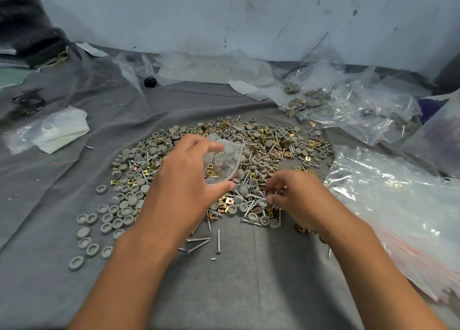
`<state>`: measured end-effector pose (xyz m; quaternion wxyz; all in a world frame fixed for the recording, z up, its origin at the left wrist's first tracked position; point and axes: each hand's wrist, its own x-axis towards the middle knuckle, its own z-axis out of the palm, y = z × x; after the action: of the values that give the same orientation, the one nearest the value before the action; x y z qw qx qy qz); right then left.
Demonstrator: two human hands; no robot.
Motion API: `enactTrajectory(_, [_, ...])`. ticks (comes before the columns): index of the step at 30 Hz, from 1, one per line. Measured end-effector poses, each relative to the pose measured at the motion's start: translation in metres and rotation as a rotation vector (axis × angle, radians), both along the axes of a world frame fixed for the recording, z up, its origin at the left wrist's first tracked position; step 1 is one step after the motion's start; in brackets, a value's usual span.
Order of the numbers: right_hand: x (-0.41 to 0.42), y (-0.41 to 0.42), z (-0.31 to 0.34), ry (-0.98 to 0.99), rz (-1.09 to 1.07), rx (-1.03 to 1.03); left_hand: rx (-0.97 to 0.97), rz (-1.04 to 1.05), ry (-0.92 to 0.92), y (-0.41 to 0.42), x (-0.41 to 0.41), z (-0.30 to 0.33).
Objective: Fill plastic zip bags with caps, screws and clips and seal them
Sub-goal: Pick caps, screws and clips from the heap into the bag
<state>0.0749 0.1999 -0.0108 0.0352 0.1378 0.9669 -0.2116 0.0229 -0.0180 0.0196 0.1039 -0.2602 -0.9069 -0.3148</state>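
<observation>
Caps (pixel 117 215): light, stiff, loose on the cloth at left.
Left hand (pixel 184 180): I pinch the zip bag (pixel 222 161) open at its rim; limp, slippery film.
Right hand (pixel 291 192): my curled fingertips pinch thin, pointed screws (pixel 256 195) from the pile.

Grey caps (pixel 129 206), silver screws (pixel 199 240), brass-yellow clips (pixel 227 201), clear zip bag (pixel 222 160), grey cloth (pixel 236 280)

A small clear plastic zip bag (pixel 224 160) is held up, mouth open, above a wide mixed heap on the grey cloth surface: round grey plastic caps (pixel 129 200), slim silver metal screws (pixel 199 240) and square brass-coloured metal clips (pixel 312 144). A few clips show inside the bag. Stray caps and screws lie at the heap's near edge.
</observation>
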Motion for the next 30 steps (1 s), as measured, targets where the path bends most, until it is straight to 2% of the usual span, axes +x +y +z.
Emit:
enactTrajectory(6, [0.0,0.002,0.001,0.014,-0.003,-0.044,-0.103,0.018,0.018,0.0,0.002,0.0])
enactTrajectory(15, [0.005,0.006,0.013,0.016,-0.041,-0.186,-0.066,-0.009,0.053,-0.003,0.001,-0.001])
enactTrajectory(17, [0.004,0.004,0.013,0.09,-0.041,-0.151,-0.058,-0.032,0.086,-0.004,0.0,-0.001])
enactTrajectory(20, [0.002,-0.007,0.017,0.407,0.03,-0.171,-0.014,-0.136,0.151,-0.003,0.001,0.0])
enactTrajectory(23, [-0.005,-0.017,0.028,0.765,0.243,-0.262,0.106,-0.262,0.234,0.0,0.004,0.005])
enactTrajectory(25, [-0.009,-0.019,0.033,0.89,0.278,-0.336,0.248,-0.267,0.272,0.001,0.005,0.009])
enactTrajectory(27, [-0.009,-0.022,0.039,0.907,0.269,-0.454,0.439,-0.206,0.224,0.0,0.005,0.012])
enactTrajectory(30, [-0.006,-0.025,0.045,0.865,0.274,-0.674,0.757,-0.116,0.039,-0.001,0.0,0.015])
